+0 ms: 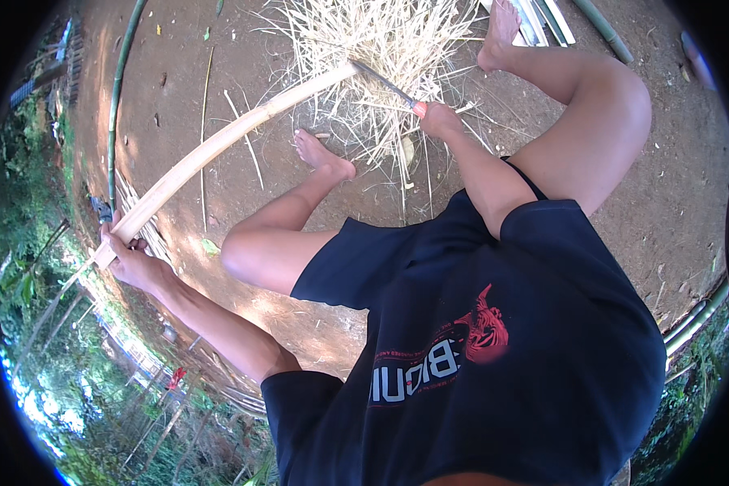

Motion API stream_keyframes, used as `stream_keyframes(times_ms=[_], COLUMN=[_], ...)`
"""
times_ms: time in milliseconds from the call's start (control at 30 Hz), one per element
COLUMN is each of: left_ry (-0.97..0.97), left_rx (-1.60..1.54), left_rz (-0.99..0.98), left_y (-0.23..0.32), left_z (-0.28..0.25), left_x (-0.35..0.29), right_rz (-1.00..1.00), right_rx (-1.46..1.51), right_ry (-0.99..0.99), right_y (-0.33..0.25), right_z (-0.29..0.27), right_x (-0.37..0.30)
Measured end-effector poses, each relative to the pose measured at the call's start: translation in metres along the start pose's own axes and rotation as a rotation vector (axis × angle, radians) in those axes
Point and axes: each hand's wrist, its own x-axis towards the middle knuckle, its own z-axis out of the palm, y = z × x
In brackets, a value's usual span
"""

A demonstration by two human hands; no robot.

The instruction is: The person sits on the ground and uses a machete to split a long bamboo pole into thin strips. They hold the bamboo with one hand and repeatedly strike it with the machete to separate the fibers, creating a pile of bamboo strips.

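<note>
My left hand [131, 257] is closed around the near-left end of a long, pale split bamboo strip [211, 151]. The strip slants up and away to the right, and its far end lies over a heap of shavings. In my right hand [441, 121] is the orange-red handle of a knife [387, 84] with a long, narrow dark blade. The blade's tip meets the strip's far end. Beneath the knife spreads the heap of thin, straw-coloured bamboo shavings [356, 36] on the dirt.
My bare feet rest on brown dirt ground [194, 105], either side of the shavings. A green bamboo pole [124, 73] lies at the left, near a bundle of thin sticks [142, 223]. Split bamboo pieces [543, 23] and another green pole [603, 31] lie far right.
</note>
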Motion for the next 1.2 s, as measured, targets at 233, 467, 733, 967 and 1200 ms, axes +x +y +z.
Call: stream_keyframes(times_ms=[233,467,733,967,1200], left_ry=[-0.266,-0.346,-0.316,-0.312,-0.323], left_rx=[-0.608,-0.681,-0.686,-0.625,-0.639], left_rz=[-0.057,0.071,0.043,0.043,0.046], left_y=[0.003,-0.027,-0.033,-0.013,-0.022], left_z=[-0.019,-0.019,-0.016,-0.006,-0.011], left_x=[0.005,0.026,0.027,0.020,0.024], right_rz=[-0.181,-0.731,-0.584,-0.546,-0.420], right_rx=[0.210,0.159,0.188,0.149,0.179], right_ry=[-0.126,0.031,0.000,0.071,-0.065], right_y=[-0.053,-0.085,-0.071,-0.059,-0.063], right_z=[0.001,0.013,0.004,0.005,0.004], right_x=[-0.066,-0.121,-0.119,-0.103,-0.107])
